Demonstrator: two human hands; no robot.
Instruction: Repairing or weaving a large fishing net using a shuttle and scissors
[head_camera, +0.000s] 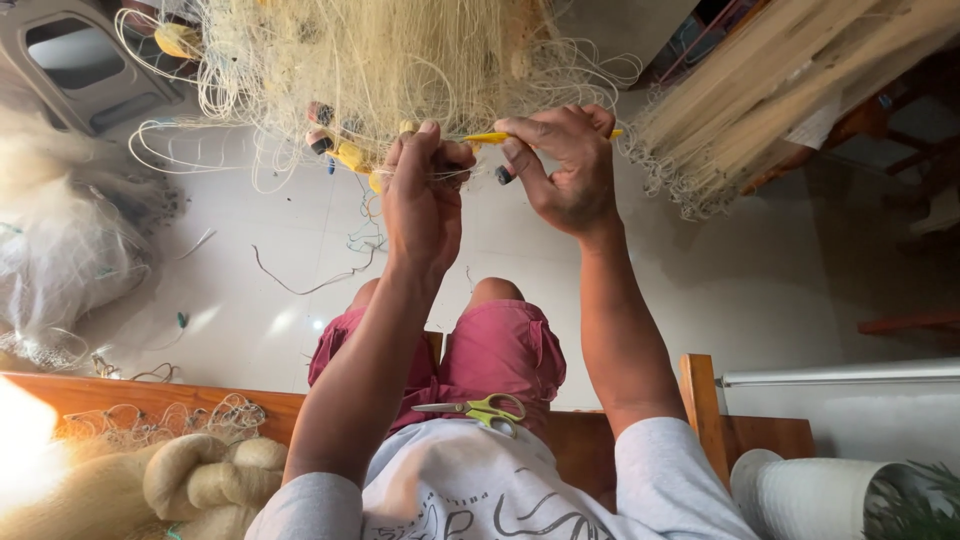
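Overhead, fishing net (400, 50) pinched between left hand (422, 195), right hand (565, 165).

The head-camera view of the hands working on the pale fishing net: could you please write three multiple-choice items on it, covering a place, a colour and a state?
1. Where do the yellow-green-handled metal scissors lie?
A. on the white tiled floor
B. on the person's lap
C. on the wooden bench

2. What colour are the person's cloth shorts?
A. pink-red
B. blue
C. black

3. What does the right hand pinch?
A. nothing
B. the scissors
C. a slim yellow plastic netting needle

Answers: 1 B, they rest at the shirt hem above the shorts. 2 A, both legs are pink-red. 3 C, the fingers close on it beside the left hand, which grips the pale tangled fishing net.
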